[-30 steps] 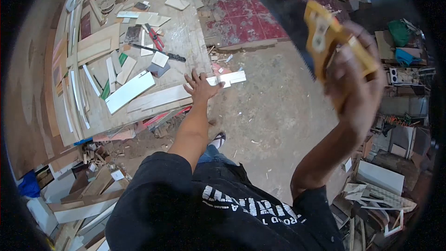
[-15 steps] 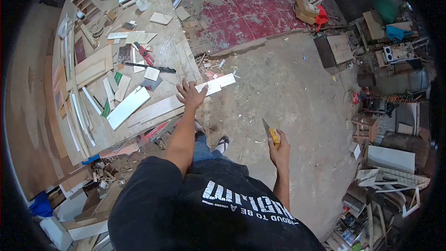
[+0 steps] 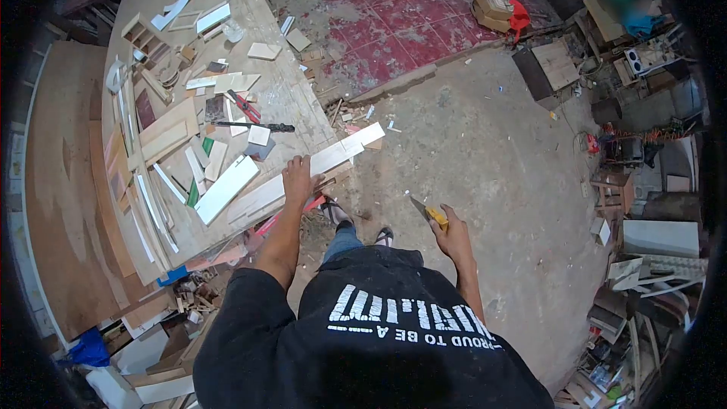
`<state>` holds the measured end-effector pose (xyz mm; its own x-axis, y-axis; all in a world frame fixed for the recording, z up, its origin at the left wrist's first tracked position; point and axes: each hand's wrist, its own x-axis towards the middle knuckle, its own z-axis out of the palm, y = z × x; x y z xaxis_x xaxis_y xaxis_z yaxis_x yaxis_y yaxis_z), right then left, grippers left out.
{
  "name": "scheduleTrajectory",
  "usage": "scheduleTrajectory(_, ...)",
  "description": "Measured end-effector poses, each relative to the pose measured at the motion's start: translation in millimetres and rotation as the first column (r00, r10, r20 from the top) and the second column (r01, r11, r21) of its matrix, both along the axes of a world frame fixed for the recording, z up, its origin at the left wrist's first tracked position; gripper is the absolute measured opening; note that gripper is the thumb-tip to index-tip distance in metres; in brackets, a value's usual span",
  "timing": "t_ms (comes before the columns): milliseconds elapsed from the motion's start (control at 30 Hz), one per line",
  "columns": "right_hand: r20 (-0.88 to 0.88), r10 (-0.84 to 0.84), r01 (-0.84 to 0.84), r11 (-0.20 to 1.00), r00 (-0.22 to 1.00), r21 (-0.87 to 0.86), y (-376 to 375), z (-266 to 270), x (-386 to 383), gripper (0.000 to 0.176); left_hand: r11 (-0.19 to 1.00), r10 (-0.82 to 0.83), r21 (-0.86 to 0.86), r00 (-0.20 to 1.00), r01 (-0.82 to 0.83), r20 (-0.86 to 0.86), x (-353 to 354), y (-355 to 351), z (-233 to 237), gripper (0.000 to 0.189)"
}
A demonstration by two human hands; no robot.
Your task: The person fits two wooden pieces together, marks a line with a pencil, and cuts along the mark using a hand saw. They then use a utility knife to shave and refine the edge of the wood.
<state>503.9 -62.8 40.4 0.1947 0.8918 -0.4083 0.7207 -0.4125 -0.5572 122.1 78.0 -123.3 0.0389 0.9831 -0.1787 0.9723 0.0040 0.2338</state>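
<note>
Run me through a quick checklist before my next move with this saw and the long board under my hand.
1. Left hand on the long board: ok, it rests on the board at the bench edge.
2. Grip on the saw: ok, right hand closed on the yellow handle, held low and apart from the board.
3. Board overhang: ok, its far end sticks out past the bench corner.
4. Room around the board: not ok, offcuts and tools crowd the bench.
5. Cut line marked: cannot tell.
6. Foot protection: not ok, open sandals near floor scraps.
</note>
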Motion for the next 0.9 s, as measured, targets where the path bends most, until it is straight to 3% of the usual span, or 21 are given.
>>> scheduleTrajectory(233,-0.005,0.006,-0.005,0.995,1.0,0.097,3.6,4.1,0.0,0.05,0.993,-0.117,-0.012,0.993,0.116,-0.027,-13.3,3.3,7.2,0.068)
scheduleTrajectory(433,0.012,-0.025,0.024,0.998,1.0,0.059,1.6,-1.7,-0.5,0.049,0.976,-0.205,-0.078,0.979,0.204,-0.008,-19.7,11.5,12.0,0.065)
scheduleTrajectory(633,0.005,-0.003,0.003,0.997,1.0,0.074,3.1,1.4,-5.4,0.048,0.998,-0.07,0.017,0.991,0.068,0.116,-3.1,34.4,12.1,0.06)
scheduleTrajectory(900,0.006,0.009,-0.009,0.997,1.0,0.072,2.8,-0.8,-11.0,0.047,0.973,0.232,-0.067,0.954,-0.223,0.189,35.5,52.0,10.4,0.066)
